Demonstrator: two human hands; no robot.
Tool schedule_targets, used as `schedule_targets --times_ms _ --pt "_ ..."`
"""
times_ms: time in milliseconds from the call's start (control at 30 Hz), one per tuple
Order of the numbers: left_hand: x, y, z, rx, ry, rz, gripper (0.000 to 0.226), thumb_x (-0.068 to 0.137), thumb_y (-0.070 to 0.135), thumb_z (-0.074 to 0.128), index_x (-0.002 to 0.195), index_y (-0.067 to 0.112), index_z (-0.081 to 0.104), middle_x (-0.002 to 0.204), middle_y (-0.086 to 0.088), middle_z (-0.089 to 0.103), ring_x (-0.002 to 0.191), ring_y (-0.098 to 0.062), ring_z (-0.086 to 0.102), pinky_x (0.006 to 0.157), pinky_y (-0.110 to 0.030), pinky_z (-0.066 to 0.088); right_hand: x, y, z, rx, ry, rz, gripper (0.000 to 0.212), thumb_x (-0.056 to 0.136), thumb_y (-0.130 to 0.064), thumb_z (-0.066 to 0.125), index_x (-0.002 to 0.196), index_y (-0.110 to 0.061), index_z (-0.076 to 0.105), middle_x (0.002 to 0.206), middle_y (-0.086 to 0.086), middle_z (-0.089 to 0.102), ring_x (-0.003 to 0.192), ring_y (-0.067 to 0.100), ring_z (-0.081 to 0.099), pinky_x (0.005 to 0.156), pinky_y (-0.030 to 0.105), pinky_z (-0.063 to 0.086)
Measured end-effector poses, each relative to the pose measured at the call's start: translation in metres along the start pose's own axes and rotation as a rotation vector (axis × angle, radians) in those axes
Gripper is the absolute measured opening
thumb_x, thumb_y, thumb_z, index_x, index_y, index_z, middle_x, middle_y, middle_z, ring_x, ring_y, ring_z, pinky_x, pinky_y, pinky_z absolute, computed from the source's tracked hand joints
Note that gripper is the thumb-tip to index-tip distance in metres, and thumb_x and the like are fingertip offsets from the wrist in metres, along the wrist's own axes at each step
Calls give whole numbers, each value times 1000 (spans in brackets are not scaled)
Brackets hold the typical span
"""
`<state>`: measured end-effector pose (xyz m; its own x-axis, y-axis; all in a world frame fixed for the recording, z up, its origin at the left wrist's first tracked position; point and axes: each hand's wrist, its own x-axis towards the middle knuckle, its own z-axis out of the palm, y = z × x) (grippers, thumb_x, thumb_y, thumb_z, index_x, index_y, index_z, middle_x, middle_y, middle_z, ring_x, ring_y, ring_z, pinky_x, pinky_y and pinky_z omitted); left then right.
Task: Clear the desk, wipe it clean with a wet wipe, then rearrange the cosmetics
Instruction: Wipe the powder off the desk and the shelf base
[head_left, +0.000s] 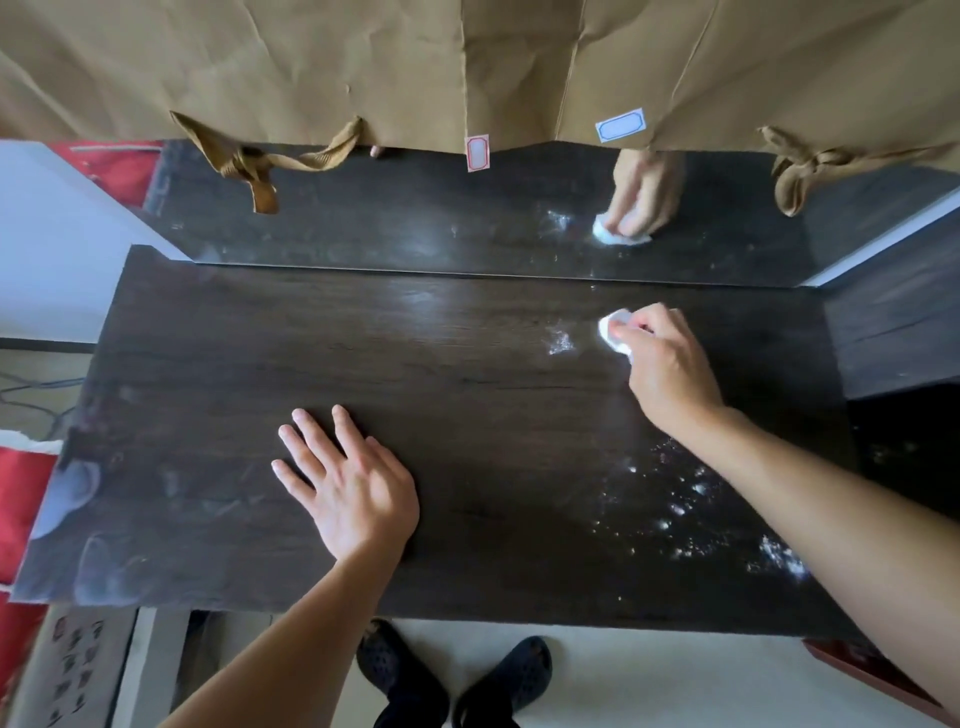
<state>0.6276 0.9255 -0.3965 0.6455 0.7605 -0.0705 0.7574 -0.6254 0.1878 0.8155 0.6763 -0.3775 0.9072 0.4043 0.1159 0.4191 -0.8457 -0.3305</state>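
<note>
Two hands | left hand (348, 483) flat on desk (467, 415) | right hand (660, 358) grip pinching wet wipe (613, 332)

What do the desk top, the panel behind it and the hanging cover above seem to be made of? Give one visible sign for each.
Desk top: dark wood-grain board, probably laminate, semi-matte; grain lines and soft glare show.
Panel behind it: mirror or glossy glass; it reflects the right hand and the wet wipe.
Hanging cover: brown kraft paper, matte; sharp creases and folds.
</note>
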Motion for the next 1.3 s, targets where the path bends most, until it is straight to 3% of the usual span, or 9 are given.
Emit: schedule_targets --times_ms 133,333,500,600,800,967,1067,1200,1300 --pt "4 5 0 3 0 4 49 95 24 31 142 9 33 154 -23 17 144 -38 7 115 -57 7 30 17 0 -34 164 470 24 80 -2 52 99 -7 66 100 19 53 95 39 49 79 43 40" --pt "4 6 -2 12 -4 18 53 93 27 25 142 9 33 154 -22 17 144 -38 7 115 -57 8 4 -69 33 90 -68 -4 39 74 11 57 101 -15 67 96 10 53 88 30 48 71 37 42" --pt "7 6 0 14 -7 43 53 92 26 26 141 8 34 154 -24 19 143 -39 9 115 -57 8 11 23 -13 -251 109 337 32 74 3 60 99 -16 67 104 12 51 96 37 44 75 45 40" --pt "8 5 0 5 -23 47 55 91 27 24 141 7 34 154 -24 18 143 -39 9 115 -58 8 19 -9 -7 -155 103 472 28 78 4 52 102 -6 62 96 9 49 99 37 46 78 41 42" --pt "8 5 -3 -14 -32 72 54 91 26 26 140 6 36 153 -25 20 143 -40 10 114 -60 11 -10 -86 27 74 -77 -90 42 70 14 63 103 -12 66 96 10 56 86 30 55 60 29 44" --pt "12 6 -2 -24 -41 100 54 91 26 26 140 6 35 153 -25 20 143 -40 9 114 -59 9 38 6 -8 -163 120 592 29 82 5 50 106 -3 64 109 23 49 102 42 47 79 42 44" --pt "12 4 -1 -14 -56 115 55 91 26 26 141 6 35 153 -25 19 144 -39 8 114 -59 8 61 -45 15 -207 140 767 29 93 -7 44 118 5 54 118 21 45 110 37 45 86 42 44" --pt "11 2 -2 -15 -69 124 54 91 26 28 141 7 36 154 -24 19 144 -39 9 114 -60 10 56 -126 44 -66 -85 313 28 91 -4 44 118 -8 51 117 14 44 107 32 44 77 37 38" --pt "11 4 -3 -19 -78 132 54 91 26 28 141 8 37 154 -24 19 144 -39 9 114 -59 9 55 -88 24 -27 -135 176 30 90 -6 49 118 -14 57 116 13 47 103 29 46 80 33 36"
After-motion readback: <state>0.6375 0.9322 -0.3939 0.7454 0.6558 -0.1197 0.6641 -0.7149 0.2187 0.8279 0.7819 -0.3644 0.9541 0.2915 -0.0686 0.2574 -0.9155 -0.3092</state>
